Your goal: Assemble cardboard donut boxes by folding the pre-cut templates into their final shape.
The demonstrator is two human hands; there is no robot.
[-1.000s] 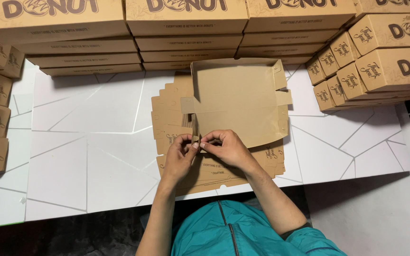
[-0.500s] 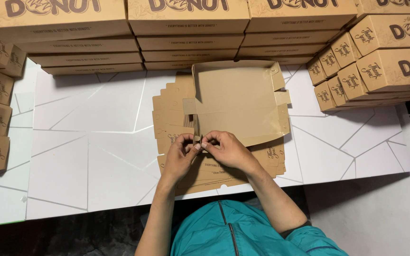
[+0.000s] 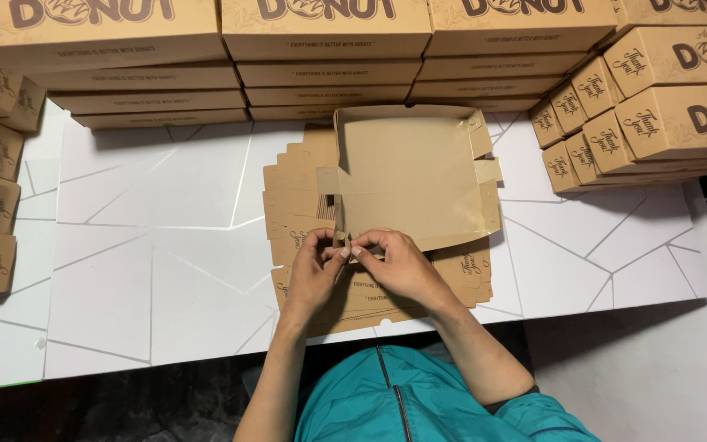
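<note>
Pinching the near edge of a half-folded box (image 3: 407, 176) on the white table (image 3: 149, 278), my left hand (image 3: 314, 274) and right hand (image 3: 398, 266) gripped thin, light, bendable cardboard, best held at creases.

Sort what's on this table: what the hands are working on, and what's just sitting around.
In hand:
- left hand and right hand, pinching the near-left corner of the half-folded box
- pile of flat blanks underneath

Sitting around:
- finished box stacks
- white table

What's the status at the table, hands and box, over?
Left hand and right hand both pinching the near corner of the half-folded box. Flat blanks underneath. Nothing obstructing.
</note>
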